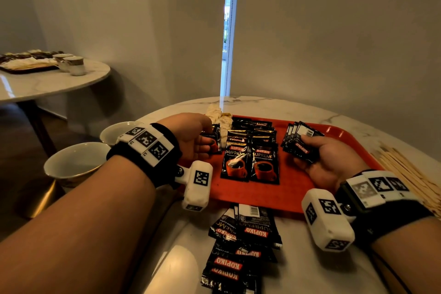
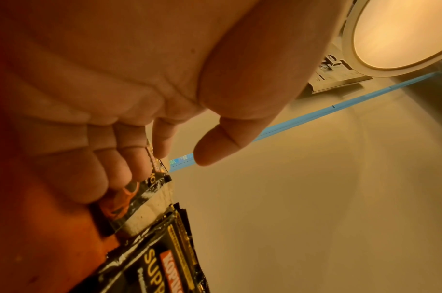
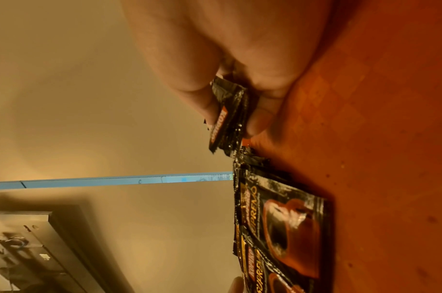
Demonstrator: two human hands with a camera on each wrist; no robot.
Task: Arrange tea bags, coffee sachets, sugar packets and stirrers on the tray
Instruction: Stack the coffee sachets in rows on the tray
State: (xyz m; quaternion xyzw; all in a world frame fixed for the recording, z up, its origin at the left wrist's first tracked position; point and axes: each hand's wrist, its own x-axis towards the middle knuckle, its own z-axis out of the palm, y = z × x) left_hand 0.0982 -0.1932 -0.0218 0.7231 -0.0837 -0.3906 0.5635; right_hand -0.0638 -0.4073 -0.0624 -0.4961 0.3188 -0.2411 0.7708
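Observation:
A red tray [image 1: 286,194] lies on a round marble table. Black Kopiko coffee sachets [image 1: 250,157] lie on it in two overlapping columns. My left hand [image 1: 204,144] is at the tray's left side; its fingers [image 2: 119,174] rest on one sachet [image 2: 129,198] there, with the thumb apart. My right hand [image 1: 307,148] hovers over the tray's right part and grips a fanned stack of sachets [image 1: 301,141], pinched between thumb and fingers [image 3: 262,111]. Pale beige packets [image 1: 218,116] lie at the tray's far left corner. Wooden stirrers [image 1: 405,174] lie on the table right of the tray.
A loose heap of more coffee sachets [image 1: 238,246] lies on the table in front of the tray. Two cups [image 1: 76,164] [image 1: 117,130] stand at the table's left edge. A second table [image 1: 47,81] at the far left carries a filled tray and cups.

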